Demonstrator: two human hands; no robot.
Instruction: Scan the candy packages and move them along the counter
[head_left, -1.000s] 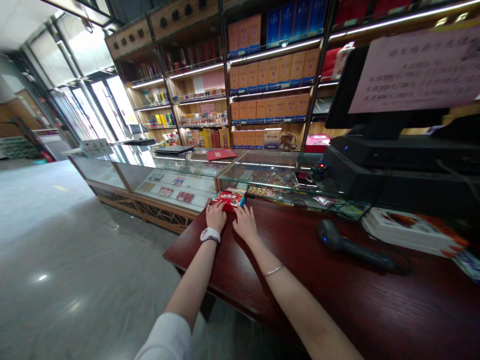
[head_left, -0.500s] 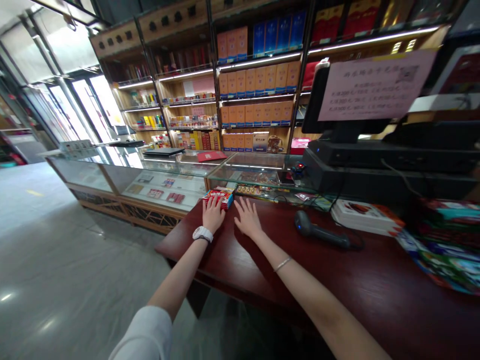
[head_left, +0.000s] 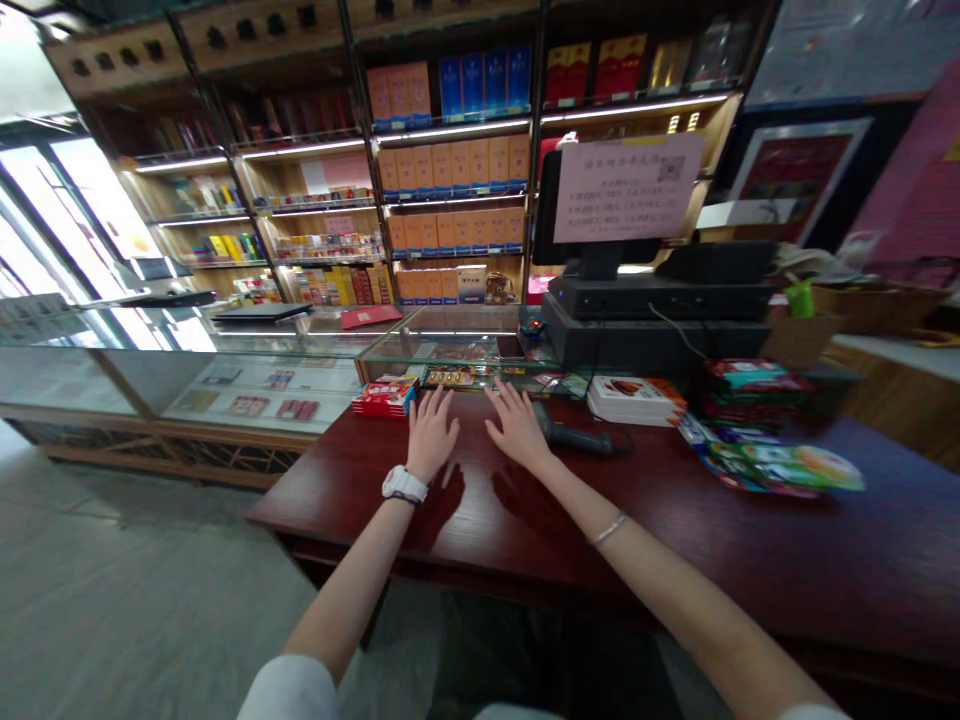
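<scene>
My left hand [head_left: 432, 434], with a white watch [head_left: 405, 485] on its wrist, is held over the dark red wooden desk [head_left: 480, 540]. Its fingers are spread and hold nothing. Just left of it is a stack of red snack boxes [head_left: 384, 396], apart from the fingers. My right hand [head_left: 517, 428], a thin bracelet on its wrist, is also raised above the desk, open and holding nothing. Beside its fingers lies a black barcode scanner [head_left: 577, 437], partly hidden behind the hand. Both hands cast reflections on the glossy top.
White boxes [head_left: 637, 400] and a pile of colourful snack packets [head_left: 780, 460] are to the right. A monitor with a pink paper sign [head_left: 626, 190] stands on a black till unit [head_left: 652, 340]. Glass display cases [head_left: 262, 385] adjoin the desk; shelves of boxed goods [head_left: 450, 165] line the wall.
My left hand has left the red snack boxes and moved right. My right hand has shifted right, towards the scanner. The view has turned to the right.
</scene>
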